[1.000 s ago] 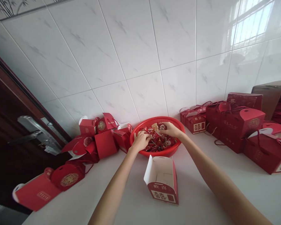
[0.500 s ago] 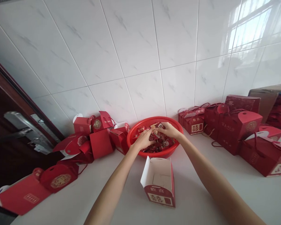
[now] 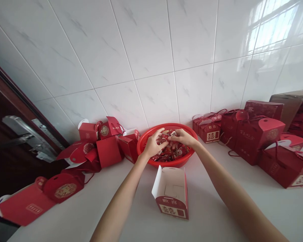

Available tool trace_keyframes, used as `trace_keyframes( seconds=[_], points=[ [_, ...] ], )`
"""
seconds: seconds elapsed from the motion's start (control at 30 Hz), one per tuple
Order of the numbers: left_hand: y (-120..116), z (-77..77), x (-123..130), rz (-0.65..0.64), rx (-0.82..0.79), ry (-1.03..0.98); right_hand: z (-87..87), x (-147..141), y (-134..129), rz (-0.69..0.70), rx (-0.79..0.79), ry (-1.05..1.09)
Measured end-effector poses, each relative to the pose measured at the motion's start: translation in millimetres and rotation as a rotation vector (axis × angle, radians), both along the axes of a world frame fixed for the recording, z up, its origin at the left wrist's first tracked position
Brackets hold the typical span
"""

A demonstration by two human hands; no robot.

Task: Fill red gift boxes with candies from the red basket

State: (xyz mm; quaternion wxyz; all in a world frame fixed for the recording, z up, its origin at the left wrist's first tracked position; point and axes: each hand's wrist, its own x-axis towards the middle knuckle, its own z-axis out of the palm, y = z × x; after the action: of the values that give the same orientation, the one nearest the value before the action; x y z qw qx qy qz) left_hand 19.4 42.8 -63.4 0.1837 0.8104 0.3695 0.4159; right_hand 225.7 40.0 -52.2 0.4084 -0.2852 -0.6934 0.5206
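Observation:
A red plastic basket (image 3: pixel 168 164) against the tiled wall holds many small red wrapped candies (image 3: pixel 173 152). Over its left half is my left hand (image 3: pixel 153 144), thumb and fingers spread apart in a curve, with red wrappers visible in the gap. My right hand (image 3: pixel 183 137) reaches in from the right, its fingers bent onto a red wrapped candy with white marks (image 3: pixel 172 133) near the basket's middle. In front of the basket, between my forearms, stands a red gift box (image 3: pixel 171 203) with its top open and a white inside; its visible floor is bare.
Several red gift boxes (image 3: pixel 109 153) crowd the left side by a dark door with a metal handle (image 3: pixel 22 134). More red boxes with cord handles (image 3: pixel 257 137) stand on the right. Behind them is a cardboard carton (image 3: pixel 284 104) with red material beside it. All rest on a white tabletop (image 3: pixel 204 208).
My left hand has lifted slightly and its thumb and fingers have spread apart. My right hand stays over the candies, almost in place. The open box has not moved.

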Motion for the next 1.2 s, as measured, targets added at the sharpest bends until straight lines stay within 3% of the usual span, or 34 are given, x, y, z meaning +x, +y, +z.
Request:
trace_keyframes(
  seconds=[0.1, 0.2, 0.27, 0.53, 0.7, 0.87, 0.93, 1.0, 1.1, 1.2],
  points=[
    [-0.4, 2.4, 0.5, 0.095, -0.037, 0.025, -6.2, -0.5, 6.4, -0.114, 0.047, 0.015],
    [-0.6, 6.0, 2.3, 0.345, -0.075, 0.309, -9.4, -1.9, 10.1, -0.258, 0.107, 0.062],
    [-1.1, 7.4, 3.5, 0.426, -0.12, 0.485, -9.2, -2.5, 10.5, -0.33, 0.138, 0.081],
    [-6.3, 10.5, 7.9, 0.445, -0.196, 0.715, -8.3, -2.3, 11.1, -0.361, 0.134, 0.062],
    [-4.3, 10.2, 7.0, 0.437, -0.187, 0.676, -10.2, -3.3, 12.5, -0.417, 0.17, 0.084],
    [-1.9, 11.9, 0.3, 0.541, -0.028, 0.544, -9.1, -4.0, 7.9, -0.458, 0.169, 0.073],
    [-1.6, 11.2, -0.5, 0.495, 0.042, 0.472, -8.9, -4.1, 6.9, -0.476, 0.169, 0.057],
    [-1.5, 8.8, 0.6, 0.343, 0.044, 0.418, -9.2, -4.1, 7.1, -0.484, 0.173, 0.039],
    [-2.6, 4.4, 3.7, 0.109, -0.077, 0.442, -9.4, -4.0, 7.9, -0.484, 0.181, 0.018],
    [-5.5, 4.2, 6.1, -0.004, -0.188, 0.427, -8.0, -3.9, 7.3, -0.476, 0.192, 0.0]
  ],
)
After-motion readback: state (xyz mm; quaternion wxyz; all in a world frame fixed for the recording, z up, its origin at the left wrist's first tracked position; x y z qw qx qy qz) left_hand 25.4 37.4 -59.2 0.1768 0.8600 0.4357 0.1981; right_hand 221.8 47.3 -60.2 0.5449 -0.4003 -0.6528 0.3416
